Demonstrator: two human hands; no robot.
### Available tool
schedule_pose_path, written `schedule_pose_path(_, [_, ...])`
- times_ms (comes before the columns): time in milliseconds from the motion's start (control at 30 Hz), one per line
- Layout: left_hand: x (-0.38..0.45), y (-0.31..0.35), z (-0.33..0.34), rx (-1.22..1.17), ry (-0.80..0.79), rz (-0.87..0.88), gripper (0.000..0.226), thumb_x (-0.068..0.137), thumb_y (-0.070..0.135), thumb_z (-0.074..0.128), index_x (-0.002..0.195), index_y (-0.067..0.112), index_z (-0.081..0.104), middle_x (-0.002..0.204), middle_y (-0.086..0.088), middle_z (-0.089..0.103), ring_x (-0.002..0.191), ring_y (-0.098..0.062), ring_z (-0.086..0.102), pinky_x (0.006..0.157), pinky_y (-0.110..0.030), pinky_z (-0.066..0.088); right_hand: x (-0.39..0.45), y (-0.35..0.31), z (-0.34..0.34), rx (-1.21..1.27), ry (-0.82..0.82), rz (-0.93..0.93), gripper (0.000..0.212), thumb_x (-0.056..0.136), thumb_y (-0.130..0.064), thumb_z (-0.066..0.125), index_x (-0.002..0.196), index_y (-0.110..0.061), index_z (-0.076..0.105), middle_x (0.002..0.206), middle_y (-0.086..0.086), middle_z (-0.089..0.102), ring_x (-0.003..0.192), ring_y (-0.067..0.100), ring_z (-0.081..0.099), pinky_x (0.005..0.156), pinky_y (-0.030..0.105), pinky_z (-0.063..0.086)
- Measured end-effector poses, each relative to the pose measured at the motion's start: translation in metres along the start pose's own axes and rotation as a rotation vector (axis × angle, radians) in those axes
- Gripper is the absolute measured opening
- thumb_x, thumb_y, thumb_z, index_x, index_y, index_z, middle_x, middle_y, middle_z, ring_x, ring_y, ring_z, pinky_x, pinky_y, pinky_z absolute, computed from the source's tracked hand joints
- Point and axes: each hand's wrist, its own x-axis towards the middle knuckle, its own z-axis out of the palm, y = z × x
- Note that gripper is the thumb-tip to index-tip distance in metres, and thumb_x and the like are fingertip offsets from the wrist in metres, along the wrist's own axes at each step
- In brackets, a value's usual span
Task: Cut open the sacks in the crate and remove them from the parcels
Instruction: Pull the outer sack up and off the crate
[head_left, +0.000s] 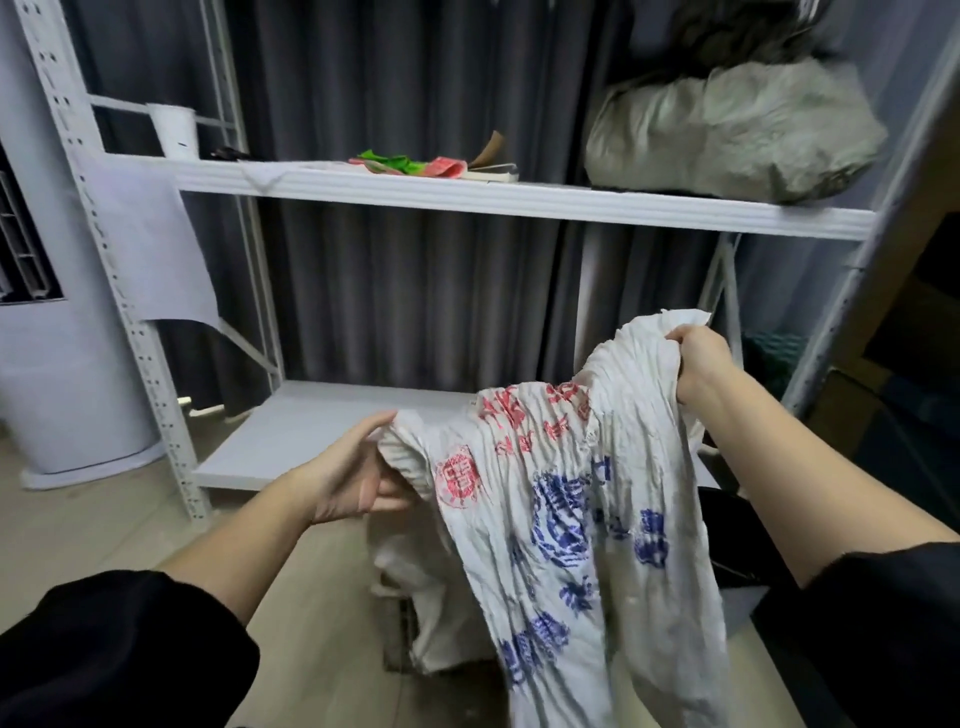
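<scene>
both hands up with the sack (571, 493): left hand (353, 478) pinches its lower edge, right hand (698, 364) fists the top corner, cloth hanging limp before the rack (467, 195).

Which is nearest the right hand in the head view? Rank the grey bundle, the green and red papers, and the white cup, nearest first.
From the right hand:
1. Grey bundle, upper shelf, right end.
2. Green and red papers, upper shelf, middle.
3. White cup, upper shelf, far left.

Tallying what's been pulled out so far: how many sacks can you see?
2: a printed sack held up by the left hand and right hand; a plain one below. Others may be hidden.
</scene>
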Motion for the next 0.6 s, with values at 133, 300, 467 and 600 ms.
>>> schedule_pose_path(133, [0.011,0.022,0.021,-0.123,0.064,0.286,0.050,0.092,0.046,0.041,0.127,0.014,0.057,0.121,-0.013,0.066,0.106,-0.025,0.065,0.096,-0.042,0.045,-0.002,-0.001,-0.007,0.012,-0.137,0.014,0.013,0.087,-0.018,0.054,0.093,-0.009,0.063,0.060,0.001,0.068,0.065,0.015,0.064,0.060,0.025,0.052])
schedule_pose_path(300, [0.011,0.064,0.040,-0.122,0.295,0.480,0.024,0.093,0.021,0.048,0.107,0.009,0.064,0.091,-0.009,0.070,0.089,-0.024,0.063,0.084,-0.035,0.051,-0.003,0.002,-0.006,-0.239,-0.235,-0.130,0.039,0.088,-0.023,0.057,0.123,-0.017,0.041,0.103,0.008,0.063,0.084,0.020,0.064,0.070,0.037,0.057])
schedule_pose_path(467, [0.005,0.100,0.018,0.073,0.695,0.575,0.016,0.087,0.011,0.064,0.102,0.009,0.063,0.096,-0.013,0.069,0.076,-0.019,0.065,0.065,-0.028,0.055,0.001,-0.004,-0.019,-0.304,-0.199,-0.245,0.028,0.087,-0.012,0.056,0.114,-0.007,0.059,0.102,0.011,0.067,0.089,0.024,0.067,0.060,0.025,0.049])
schedule_pose_path(600, [-0.005,0.113,-0.015,0.368,0.900,0.627,0.021,0.091,0.021,0.046,0.103,0.015,0.063,0.103,-0.010,0.067,0.082,-0.026,0.062,0.069,-0.036,0.054,0.005,-0.010,-0.028,-0.119,-0.013,-0.248,0.027,0.089,-0.011,0.058,0.115,-0.006,0.057,0.088,0.006,0.063,0.070,0.015,0.059,0.056,0.025,0.045])
